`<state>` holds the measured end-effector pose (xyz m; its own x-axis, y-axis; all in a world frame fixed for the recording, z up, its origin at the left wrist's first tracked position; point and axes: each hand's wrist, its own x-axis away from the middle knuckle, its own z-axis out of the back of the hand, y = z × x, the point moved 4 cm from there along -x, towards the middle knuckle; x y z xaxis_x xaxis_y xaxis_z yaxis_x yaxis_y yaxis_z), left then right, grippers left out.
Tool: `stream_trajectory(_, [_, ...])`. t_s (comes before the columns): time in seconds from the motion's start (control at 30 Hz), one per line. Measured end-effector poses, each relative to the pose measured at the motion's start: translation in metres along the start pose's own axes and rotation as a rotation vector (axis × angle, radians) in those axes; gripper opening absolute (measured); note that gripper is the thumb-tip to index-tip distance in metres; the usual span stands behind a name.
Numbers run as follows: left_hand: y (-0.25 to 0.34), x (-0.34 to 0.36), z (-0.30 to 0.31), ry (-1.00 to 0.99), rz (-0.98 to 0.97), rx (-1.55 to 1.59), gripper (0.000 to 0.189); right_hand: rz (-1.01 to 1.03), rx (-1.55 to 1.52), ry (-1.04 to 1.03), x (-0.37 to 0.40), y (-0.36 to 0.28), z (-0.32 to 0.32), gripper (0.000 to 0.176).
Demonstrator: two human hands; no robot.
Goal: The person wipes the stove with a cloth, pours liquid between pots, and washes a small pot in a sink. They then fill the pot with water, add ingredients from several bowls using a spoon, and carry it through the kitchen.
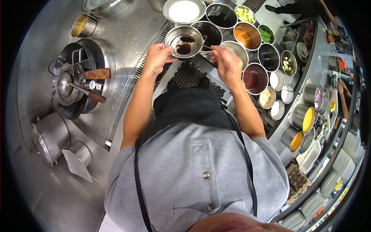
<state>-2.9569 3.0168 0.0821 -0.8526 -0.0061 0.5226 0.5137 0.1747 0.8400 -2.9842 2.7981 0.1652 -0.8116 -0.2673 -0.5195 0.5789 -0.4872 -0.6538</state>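
Observation:
My left hand [159, 57] grips the near-left rim of a round metal bowl [173, 41], thumb over the edge. Dark brown sauce [183, 49] pools at the bottom of the bowl. Pinched in my right hand [227, 63] is the handle of a spoon [188, 39], whose dark, sauce-coated head lies inside the bowl. Right behind the bowl stands a pot of dark liquid [211, 35], partly covered by it. A pot of orange sauce [247, 35] and a pot of dark red sauce [255, 78] stand near my right hand.
Left, a wok [68, 112] on the steel counter holds a ladle [65, 86] and other tools. Behind it is a yellow-filled metal cup [81, 26]. Several ingredient pots crowd the right, including chopped greens [266, 34]. A lidded pot [50, 139] sits lower left. Other people work at far right.

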Motion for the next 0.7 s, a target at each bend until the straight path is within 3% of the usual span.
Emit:
stream_trajectory(0.1, [0.0,0.001,0.001,0.008,-0.007,0.009,0.006,-0.162,-0.094,0.072,0.001,0.001,-0.001,0.015])
stream_trajectory(0.2, [-0.004,0.002,0.003,0.018,-0.01,0.014,0.007,-0.618,-0.586,0.222,0.006,0.024,-0.006,0.019])
stream_trajectory(0.23, [-0.006,0.003,0.004,0.029,-0.01,0.009,0.008,-0.622,-0.579,0.231,0.007,0.029,-0.005,0.019])
stream_trajectory(0.3, [-0.007,0.007,0.003,0.013,-0.019,-0.009,0.01,-0.851,-0.95,0.305,0.019,0.047,-0.009,0.021])
stream_trajectory(0.33, [-0.008,0.008,0.003,0.017,-0.024,0.001,0.011,-0.905,-0.995,0.315,0.023,0.051,-0.01,0.021])
stream_trajectory(0.57, [-0.014,0.005,0.011,-0.005,-0.029,-0.035,0.005,-0.999,-1.293,0.433,0.036,0.069,-0.008,0.02])
stream_trajectory(0.7, [-0.016,0.003,0.018,-0.008,-0.044,-0.046,0.008,-0.903,-1.334,0.514,0.032,0.079,0.001,0.02])
